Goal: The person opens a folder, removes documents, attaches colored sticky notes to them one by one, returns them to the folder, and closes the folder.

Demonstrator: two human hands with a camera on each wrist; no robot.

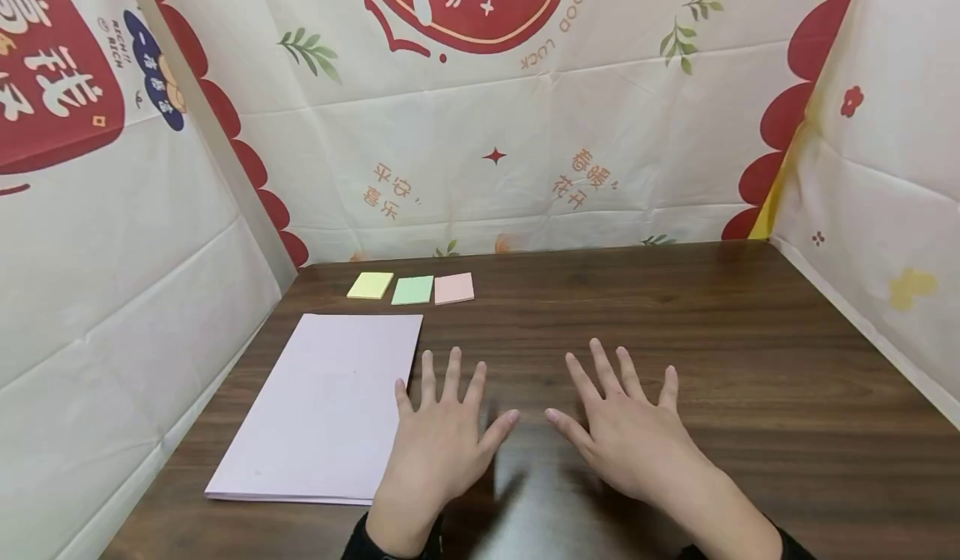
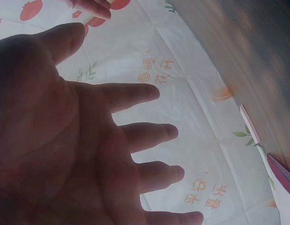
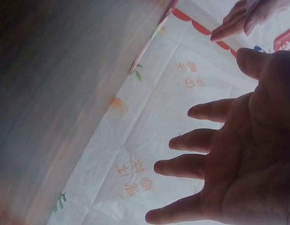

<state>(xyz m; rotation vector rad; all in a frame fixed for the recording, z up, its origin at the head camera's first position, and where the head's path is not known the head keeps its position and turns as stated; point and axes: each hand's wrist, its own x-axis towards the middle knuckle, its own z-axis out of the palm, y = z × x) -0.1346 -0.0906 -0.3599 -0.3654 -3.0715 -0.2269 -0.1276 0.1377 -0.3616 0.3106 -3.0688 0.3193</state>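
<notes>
Both hands hover palm down over the dark wooden table (image 1: 735, 360) near its front edge, fingers spread and straight, holding nothing. My left hand (image 1: 442, 427) is beside the right edge of a pale lilac sheet of paper (image 1: 322, 410); its little finger is close to the sheet. My right hand (image 1: 622, 427) is a short way to the right, thumb tips nearly facing. The left wrist view shows the left palm (image 2: 65, 140) spread, the right wrist view the right palm (image 3: 248, 159) likewise.
Three sticky-note pads lie in a row at the back left: yellow (image 1: 371, 285), green (image 1: 413, 290), pink (image 1: 454, 288). Printed cloth walls (image 1: 487, 127) close in the table on the left, back and right.
</notes>
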